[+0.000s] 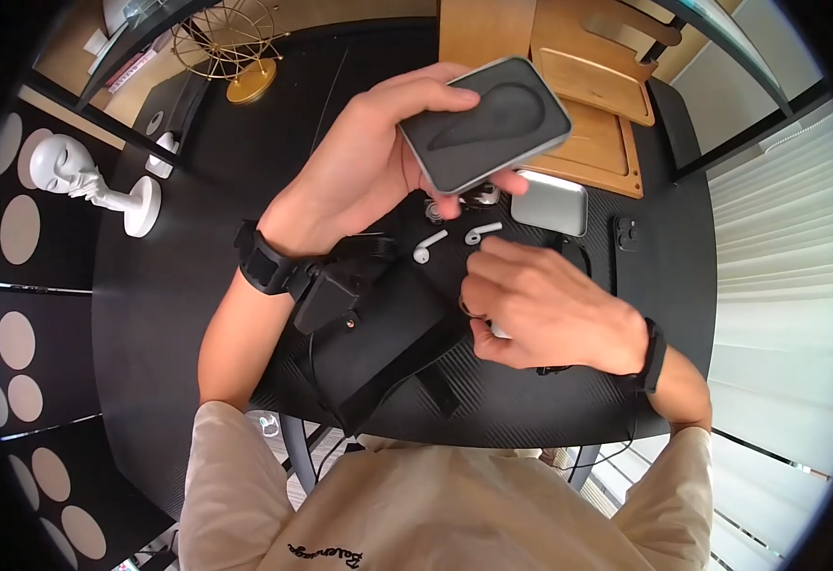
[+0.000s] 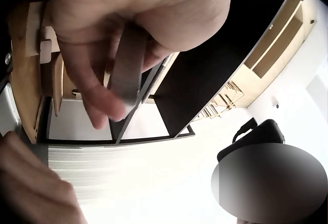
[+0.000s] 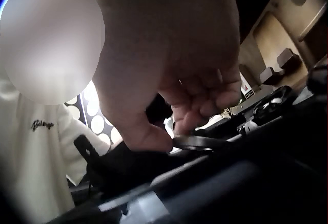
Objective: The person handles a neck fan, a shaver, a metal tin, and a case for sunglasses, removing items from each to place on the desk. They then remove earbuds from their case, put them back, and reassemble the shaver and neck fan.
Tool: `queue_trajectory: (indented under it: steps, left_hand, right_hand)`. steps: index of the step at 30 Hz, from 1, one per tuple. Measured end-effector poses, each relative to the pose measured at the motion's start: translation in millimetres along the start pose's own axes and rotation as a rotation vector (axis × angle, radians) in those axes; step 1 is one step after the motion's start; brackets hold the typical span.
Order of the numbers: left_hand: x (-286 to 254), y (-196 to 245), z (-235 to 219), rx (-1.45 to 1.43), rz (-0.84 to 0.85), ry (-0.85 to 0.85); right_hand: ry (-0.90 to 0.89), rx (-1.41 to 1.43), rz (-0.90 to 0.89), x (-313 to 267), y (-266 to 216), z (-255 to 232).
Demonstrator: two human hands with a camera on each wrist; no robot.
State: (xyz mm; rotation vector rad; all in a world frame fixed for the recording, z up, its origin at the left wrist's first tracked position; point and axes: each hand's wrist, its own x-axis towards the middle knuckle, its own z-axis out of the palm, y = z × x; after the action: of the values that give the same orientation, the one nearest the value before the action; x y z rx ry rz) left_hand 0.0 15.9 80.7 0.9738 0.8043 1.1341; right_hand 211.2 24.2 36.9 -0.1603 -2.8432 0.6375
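My left hand (image 1: 369, 157) holds up a flat grey tin (image 1: 488, 124), thumb on its black lining, fingers beneath; the lining has a curved, drop-shaped recess. Edge-on, the tin (image 2: 128, 65) shows between thumb and fingers in the left wrist view. Low over the table, my right hand (image 1: 555, 309) has its fingers bent down. In the right wrist view its thumb and a finger pinch a thin, dark round object (image 3: 197, 142); what it is I cannot tell. Two white earbuds, one (image 1: 423, 255) left and one (image 1: 475, 236) right, lie just beyond the right hand.
A silver tray (image 1: 550, 205) lies behind the right hand, with a black phone (image 1: 629, 262) to its right. The black case (image 1: 369, 333) is near the front edge. Wooden trays (image 1: 583, 143) stand at the back; a white figurine (image 1: 140, 207) and gold wheel ornament (image 1: 251, 82) are left.
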Motion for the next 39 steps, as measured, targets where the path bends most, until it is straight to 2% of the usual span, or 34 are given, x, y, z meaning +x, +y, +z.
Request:
queue_trajectory:
  steps: [5,8,9,10,12,13,15,20,22,24,26,34,36,39]
  left_hand:
    - [0,5,4,-0.084,-0.028,-0.015]
    - [-2,0,5,-0.010,-0.046,0.030]
    - [-3,-4,5,-0.023,-0.065,0.023]
    - [-2,-8,5,-0.031,-0.078,0.012]
    - [-6,-21,13,-0.053,-0.111,0.019]
    - [-9,-25,16,-0.039,-0.148,-0.011]
    - [-12,-39,17,0.014,-0.234,-0.060]
    - [-12,-68,18,-0.071,-0.241,-0.016]
    - [-12,-77,19,-0.112,-0.220,-0.014]
    - [-12,-83,16,-0.114,-0.235,-0.033]
    - [-13,-87,13,-0.111,-0.248,-0.052]
    - [-11,-91,13,-0.166,-0.204,-0.074]
    - [-9,-94,14,-0.174,-0.175,-0.088]
    - [-10,-94,18,-0.176,-0.134,-0.111]
  right_hand:
    - [0.182,0.252,0.046,-8,2,-44]
    - [0.198,0.458,0.261,-18,7,-65]
    - [0.222,0.607,0.301,-21,13,-68]
    - [0.324,0.891,0.443,-21,12,-68]
    - [0.392,1.132,0.421,-29,40,-63]
    - [0.392,1.121,0.421,-32,47,-60]
    - [0.454,1.311,0.367,-38,57,-54]
    - [0.526,1.331,0.443,-40,69,-33]
    - [0.471,1.275,0.532,-38,67,-33]
    - [0.502,1.227,0.544,-38,64,-32]
    - [0.498,1.153,0.477,-38,61,-37]
    - [0.547,1.024,0.500,-34,38,-52]
    - [0.507,0.879,0.309,-40,40,-51]
    - [0.535,0.878,0.359,-34,27,-50]
